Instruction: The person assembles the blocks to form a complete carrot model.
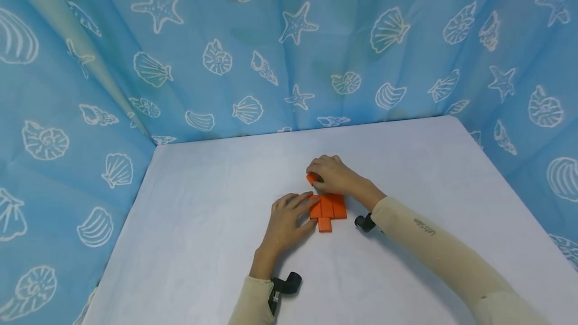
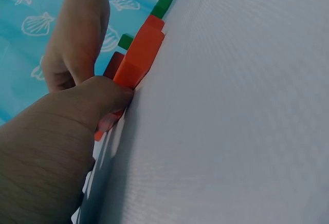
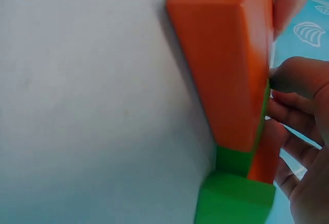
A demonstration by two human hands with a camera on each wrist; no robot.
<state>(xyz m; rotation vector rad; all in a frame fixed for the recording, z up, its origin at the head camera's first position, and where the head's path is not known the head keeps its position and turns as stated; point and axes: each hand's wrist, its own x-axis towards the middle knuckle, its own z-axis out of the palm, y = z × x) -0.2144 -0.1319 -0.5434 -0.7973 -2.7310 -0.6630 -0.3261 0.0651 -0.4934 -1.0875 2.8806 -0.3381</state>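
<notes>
Flat orange blocks [image 1: 327,207] lie side by side on the white table, with a smaller orange block [image 1: 324,224] against their near edge. My left hand [image 1: 286,217] grips the left end of this group, thumb at its near side and fingers at its far side. Just beyond the group, my right hand [image 1: 333,174] holds another orange block [image 1: 312,178] between thumb and fingers. Green blocks [image 3: 236,198] show beside the orange ones in the right wrist view. My right palm hides part of them in the head view.
The white table [image 1: 203,214] spreads around the blocks. A blue curtain [image 1: 271,54] with shell and starfish prints hangs behind it and along both sides. Black wrist cameras, one on the left wrist [image 1: 289,283] and one on the right [image 1: 364,222], hang close above the tabletop.
</notes>
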